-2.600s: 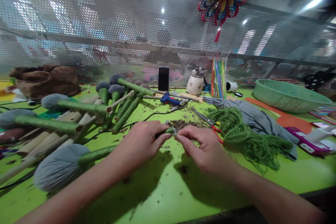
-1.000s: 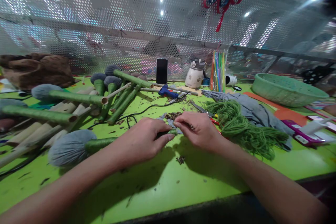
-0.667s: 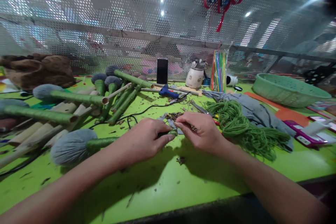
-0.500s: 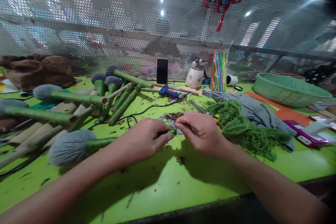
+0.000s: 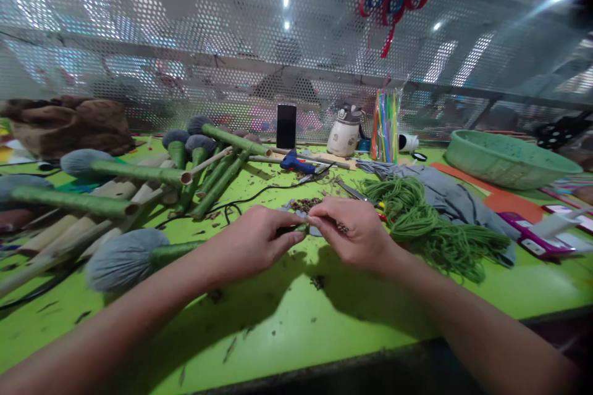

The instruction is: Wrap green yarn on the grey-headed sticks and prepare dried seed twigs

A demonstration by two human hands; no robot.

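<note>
My left hand is closed around the green-wrapped handle of a mallet with a round grey cloth head. The mallet lies under my left forearm, with its head to the left and its handle end at my fingertips. My right hand is pinched at that end, its fingertips meeting my left index finger. What the right fingers hold is too small to make out. Behind the hands is a small heap of brown dried bits, with a scrap of grey cloth beside it.
Several similar mallets and bare sticks lie at the left. A blue glue gun, a phone and a white bottle are behind. To the right are scissors, green yarn, grey cloth and a green basin.
My left index finger has stretched forward over the handle end to meet my right fingertips. The right hand has barely moved, and the things on the table stay put.
</note>
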